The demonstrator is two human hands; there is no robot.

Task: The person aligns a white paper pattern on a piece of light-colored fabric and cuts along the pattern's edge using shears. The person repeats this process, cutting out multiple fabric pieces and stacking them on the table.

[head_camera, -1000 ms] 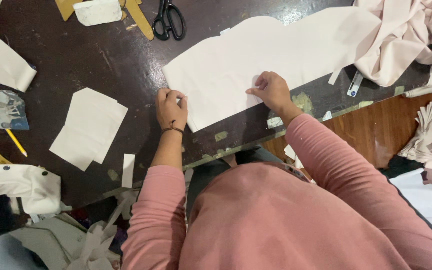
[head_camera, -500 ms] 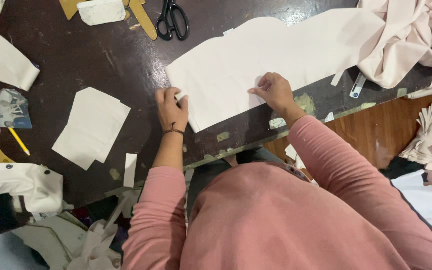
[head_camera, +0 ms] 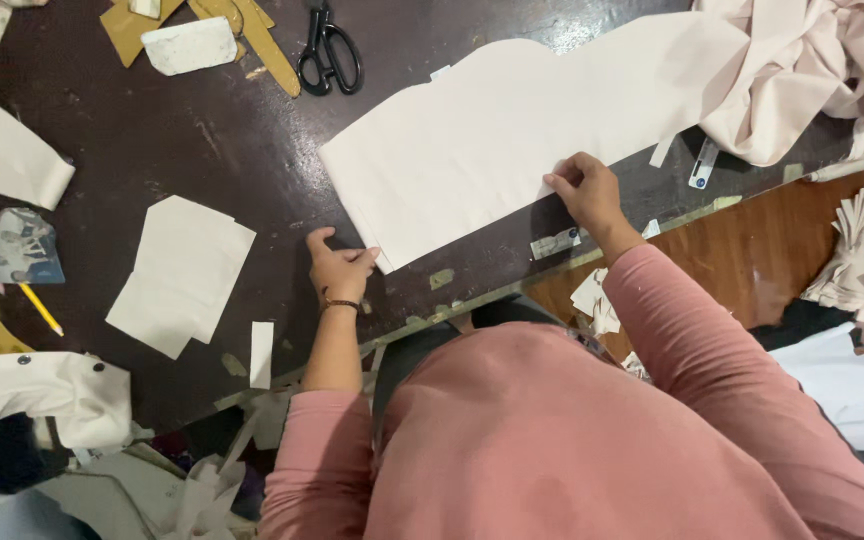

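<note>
A large cream fabric piece [head_camera: 492,130] with a scalloped far edge lies flat on the dark table [head_camera: 242,150]. My left hand [head_camera: 340,270] pinches its near left corner. My right hand [head_camera: 584,190] grips the piece's near edge further right, fingers curled on the cloth. Both arms wear pink sleeves, and a dark bracelet sits on the left wrist.
Black scissors [head_camera: 328,52] lie beyond the fabric. Tan cardboard shapes [head_camera: 252,40] and a white chalk-like block [head_camera: 190,45] sit at the far left. A smaller cut cream piece [head_camera: 182,272] lies left of my hand. Bundled cream cloth [head_camera: 822,60] is piled far right. Scraps litter the table edge.
The view has shifted slightly. My hands have spread further apart along the fabric's near edge, the left toward its corner.
</note>
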